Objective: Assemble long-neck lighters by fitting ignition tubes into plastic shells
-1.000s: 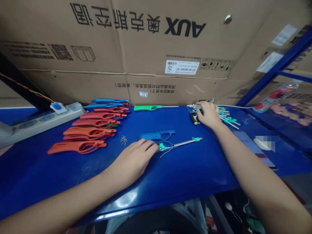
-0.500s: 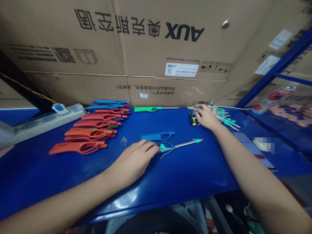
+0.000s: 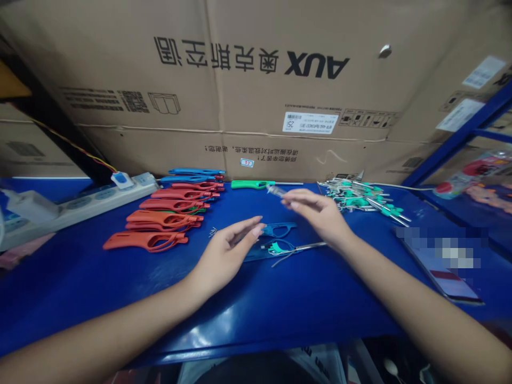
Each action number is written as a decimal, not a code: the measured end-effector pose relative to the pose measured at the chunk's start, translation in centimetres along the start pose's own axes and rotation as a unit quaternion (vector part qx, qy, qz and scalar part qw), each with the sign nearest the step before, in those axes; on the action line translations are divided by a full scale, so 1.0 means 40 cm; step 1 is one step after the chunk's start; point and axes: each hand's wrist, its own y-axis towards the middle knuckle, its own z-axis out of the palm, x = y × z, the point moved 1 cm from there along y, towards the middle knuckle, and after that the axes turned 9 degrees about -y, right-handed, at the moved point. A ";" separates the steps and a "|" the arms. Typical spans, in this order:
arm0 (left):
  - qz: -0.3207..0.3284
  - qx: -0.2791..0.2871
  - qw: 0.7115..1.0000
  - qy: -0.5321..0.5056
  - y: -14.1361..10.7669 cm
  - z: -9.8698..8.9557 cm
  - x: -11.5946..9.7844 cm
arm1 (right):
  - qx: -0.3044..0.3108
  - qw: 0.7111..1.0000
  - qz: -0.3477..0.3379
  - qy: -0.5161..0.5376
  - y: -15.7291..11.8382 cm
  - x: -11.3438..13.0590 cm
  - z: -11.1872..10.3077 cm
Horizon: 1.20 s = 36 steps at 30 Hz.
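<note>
My right hand (image 3: 324, 216) pinches a small translucent tube-like piece (image 3: 276, 191) between thumb and fingertips, raised above the table. Its far end looks blurred. Lower and to the left, my left hand (image 3: 230, 253) is open, fingers stretched out and thumb near them, seemingly with nothing in it. Just beyond its fingertips is an empty blue lighter shell half (image 3: 280, 229). Nearer to me lies another blue shell half (image 3: 256, 256), partly covered by the left hand, with a turquoise trigger part (image 3: 276, 247), wires and a metal rod (image 3: 310, 247) in it.
Orange, red and blue lighter shells (image 3: 146, 240) are lined up at left beside a power strip (image 3: 100, 200). A green lighter (image 3: 250, 184) lies at the back. Metal rods with turquoise parts (image 3: 356, 194) are heaped at right, near a phone (image 3: 440, 266). Small screws (image 3: 212, 232) lie left of centre.
My right hand has come away from the heap of rods, leftward, with a small translucent piece in it. My left hand has lifted off the blue shell and its fingers have straightened. The view has shifted slightly.
</note>
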 end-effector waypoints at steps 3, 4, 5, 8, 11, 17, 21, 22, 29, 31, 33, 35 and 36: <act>-0.016 -0.026 0.997 -0.072 0.004 -0.001 0.007 | 0.135 0.990 -0.031 0.032 -0.048 0.048 0.066; -0.014 -0.032 0.996 -0.086 0.006 -0.003 0.008 | 0.164 0.985 -0.035 0.031 -0.060 0.056 0.077; -0.011 -0.038 0.995 -0.095 0.007 -0.004 0.009 | 0.182 0.982 -0.040 0.027 -0.068 0.062 0.082; -0.003 -0.047 0.994 -0.095 0.011 -0.008 0.006 | 0.210 0.976 -0.049 0.010 -0.076 0.067 0.084; -0.006 -0.032 0.995 -0.090 0.013 -0.008 0.004 | 0.236 0.970 -0.052 0.003 -0.071 0.068 0.077; 0.000 -0.027 0.998 -0.053 0.021 -0.019 0.008 | 0.319 0.938 -0.074 -0.112 -0.064 0.081 0.032; 0.011 -0.026 0.998 -0.048 0.025 -0.023 0.012 | 0.375 0.901 -0.074 -0.206 -0.061 0.079 0.009; 0.013 -0.022 0.999 -0.040 0.025 -0.023 0.013 | 0.388 0.894 -0.075 -0.210 -0.060 0.077 0.009; 0.015 0.032 0.995 0.095 0.019 -0.023 0.021 | 0.386 0.907 0.004 -0.168 -0.056 0.072 0.017; 0.023 0.045 0.989 0.139 0.018 -0.026 0.025 | 0.396 0.907 0.066 -0.129 -0.055 0.073 0.017; 0.029 0.059 0.984 0.167 0.017 -0.028 0.029 | 0.406 0.903 0.098 -0.100 -0.054 0.071 0.017; 0.031 0.069 0.981 0.179 0.016 -0.028 0.031 | 0.410 0.902 0.100 -0.089 -0.053 0.063 0.019; 0.030 0.071 0.981 0.180 0.015 -0.027 0.032 | 0.411 0.902 0.101 -0.084 -0.053 0.057 0.020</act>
